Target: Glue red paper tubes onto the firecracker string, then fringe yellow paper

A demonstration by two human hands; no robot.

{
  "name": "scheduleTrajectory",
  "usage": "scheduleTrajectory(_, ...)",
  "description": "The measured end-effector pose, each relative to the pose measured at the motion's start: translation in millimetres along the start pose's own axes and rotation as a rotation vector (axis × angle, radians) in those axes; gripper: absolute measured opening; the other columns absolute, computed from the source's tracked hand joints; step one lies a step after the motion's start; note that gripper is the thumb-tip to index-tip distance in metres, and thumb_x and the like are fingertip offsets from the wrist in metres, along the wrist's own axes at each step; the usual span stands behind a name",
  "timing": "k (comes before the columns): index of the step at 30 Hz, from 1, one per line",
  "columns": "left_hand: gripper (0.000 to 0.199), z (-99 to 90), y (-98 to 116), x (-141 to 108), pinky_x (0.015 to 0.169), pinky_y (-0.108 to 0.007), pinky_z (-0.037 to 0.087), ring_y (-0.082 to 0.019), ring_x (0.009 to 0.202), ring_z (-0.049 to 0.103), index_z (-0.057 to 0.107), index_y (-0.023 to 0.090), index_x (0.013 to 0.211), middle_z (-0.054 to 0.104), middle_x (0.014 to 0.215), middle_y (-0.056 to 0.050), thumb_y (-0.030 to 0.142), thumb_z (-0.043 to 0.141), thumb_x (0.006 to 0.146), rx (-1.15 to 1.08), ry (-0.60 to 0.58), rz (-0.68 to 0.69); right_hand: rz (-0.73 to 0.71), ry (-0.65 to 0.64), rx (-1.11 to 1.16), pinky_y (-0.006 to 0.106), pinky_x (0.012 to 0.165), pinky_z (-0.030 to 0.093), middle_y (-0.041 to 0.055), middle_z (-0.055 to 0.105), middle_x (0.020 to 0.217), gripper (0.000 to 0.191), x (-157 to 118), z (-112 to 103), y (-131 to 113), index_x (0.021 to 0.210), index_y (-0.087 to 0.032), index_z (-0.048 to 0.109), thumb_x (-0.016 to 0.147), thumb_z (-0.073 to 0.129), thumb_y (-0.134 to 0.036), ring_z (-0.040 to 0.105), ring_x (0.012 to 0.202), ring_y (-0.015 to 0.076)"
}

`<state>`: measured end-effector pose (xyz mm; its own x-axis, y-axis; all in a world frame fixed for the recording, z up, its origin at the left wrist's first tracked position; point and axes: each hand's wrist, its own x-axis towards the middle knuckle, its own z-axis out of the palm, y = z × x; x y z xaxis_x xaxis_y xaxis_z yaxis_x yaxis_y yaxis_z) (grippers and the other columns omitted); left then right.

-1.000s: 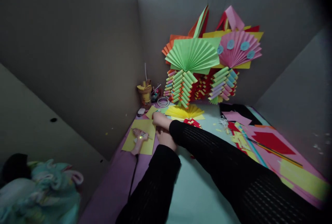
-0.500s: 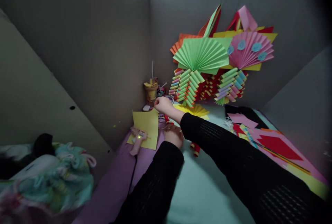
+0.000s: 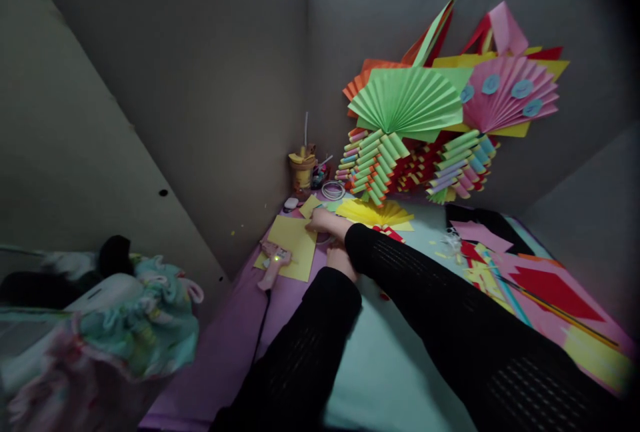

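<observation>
My right hand (image 3: 326,221) reaches in from the right with bent, closed fingers at the upper right corner of a yellow paper sheet (image 3: 300,235). What its fingertips hold, if anything, is hidden. A small yellow paper piece (image 3: 309,206) lies just beyond them. Under my right wrist is my left hand (image 3: 341,261), its fingers covered from view. A pink glue gun (image 3: 274,264) with a lit yellow light rests on the sheet, left of both hands. The yellow pleated paper fan (image 3: 373,212) lies behind my right forearm, with red paper pieces (image 3: 389,233) at its base.
Paper fans (image 3: 405,102) with rolled-paper strings hang at the back wall. A yellow pot (image 3: 302,172) and a white tape ring (image 3: 333,190) stand in the corner. Coloured paper (image 3: 555,292) and a pencil (image 3: 560,315) lie at right. Ruffled cloth (image 3: 145,325) is at left.
My right hand has come down and nearer, close to my left hand. The red paper rolls near my left hand are now mostly hidden. The whole view has shifted slightly left.
</observation>
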<state>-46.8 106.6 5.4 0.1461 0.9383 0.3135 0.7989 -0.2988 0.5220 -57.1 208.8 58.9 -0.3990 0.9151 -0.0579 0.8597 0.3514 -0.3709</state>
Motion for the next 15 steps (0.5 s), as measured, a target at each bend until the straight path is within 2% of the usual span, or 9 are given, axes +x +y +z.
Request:
scheduleTrajectory(4, 0.021, -15.8, 12, -20, 0.084, -0.041, 0.045, -0.029, 0.093, 0.062, 0.071, 0.013, 0.091, 0.068, 0.092, -0.019, 0.013, 0.056, 0.077, 0.053, -0.076, -0.027, -0.006, -0.004, 0.019, 0.022, 0.054, 0.041, 0.0099, 0.074, 0.083, 0.024, 2, -4, 2, 0.092, -0.011, 0.073, 0.072, 0.063, -0.019, 0.065, 0.069, 0.0184)
scheduleTrajectory(7, 0.018, -48.5, 7, -54, 0.078, -0.042, 0.046, -0.029, 0.091, 0.059, 0.069, 0.015, 0.088, 0.064, 0.093, -0.017, 0.021, 0.053, 0.082, 0.129, -0.056, -0.108, -0.056, 0.031, 0.038, 0.021, 0.056, 0.040, 0.0081, 0.073, 0.086, 0.024, -1, -12, -1, 0.093, -0.013, 0.073, 0.073, 0.061, -0.020, 0.064, 0.073, 0.0177)
scheduleTrajectory(8, 0.019, -61.6, 0, -66, 0.079, -0.041, 0.046, -0.029, 0.094, 0.058, 0.067, 0.017, 0.091, 0.062, 0.098, -0.016, 0.024, 0.052, 0.084, 0.205, -0.006, -0.167, -0.077, 0.045, 0.045, 0.021, 0.057, 0.040, 0.0074, 0.073, 0.086, 0.024, -4, -15, -3, 0.092, -0.013, 0.074, 0.074, 0.060, -0.020, 0.064, 0.073, 0.0175)
scheduleTrajectory(10, 0.029, -85.8, -24, -89, 0.082, -0.041, 0.045, -0.031, 0.105, 0.054, 0.062, 0.018, 0.108, 0.057, 0.113, -0.016, 0.026, 0.057, 0.081, 0.383, 0.157, -0.383, -0.120, 0.076, 0.064, 0.022, 0.059, 0.040, 0.0063, 0.074, 0.088, 0.024, -11, -21, -7, 0.093, -0.014, 0.074, 0.075, 0.059, -0.021, 0.063, 0.074, 0.0171)
scheduleTrajectory(11, 0.033, -95.3, -38, -98, 0.081, -0.042, 0.045, -0.032, 0.104, 0.054, 0.060, 0.017, 0.111, 0.056, 0.114, -0.017, 0.024, 0.059, 0.079, 0.444, 0.198, -0.508, -0.138, 0.091, 0.072, 0.022, 0.060, 0.040, 0.0063, 0.074, 0.088, 0.024, -15, -23, -10, 0.092, -0.014, 0.074, 0.075, 0.059, -0.022, 0.063, 0.075, 0.0172)
scheduleTrajectory(12, 0.035, -102.5, -52, -106, 0.081, -0.042, 0.045, -0.032, 0.101, 0.056, 0.059, 0.016, 0.112, 0.057, 0.112, -0.017, 0.026, 0.059, 0.079, 0.477, 0.190, -0.563, -0.153, 0.106, 0.080, 0.022, 0.061, 0.040, 0.0065, 0.074, 0.088, 0.023, -19, -25, -13, 0.092, -0.014, 0.074, 0.076, 0.059, -0.023, 0.063, 0.075, 0.0175)
scheduleTrajectory(15, 0.037, -110.4, -86, -119, 0.085, -0.044, 0.045, -0.035, 0.103, 0.055, 0.060, 0.009, 0.110, 0.060, 0.106, -0.021, 0.032, 0.056, 0.081, 0.499, 0.118, -0.554, -0.182, 0.149, 0.101, 0.023, 0.063, 0.039, 0.0070, 0.074, 0.087, 0.022, -30, -30, -21, 0.089, -0.014, 0.074, 0.076, 0.060, -0.024, 0.062, 0.077, 0.0182)
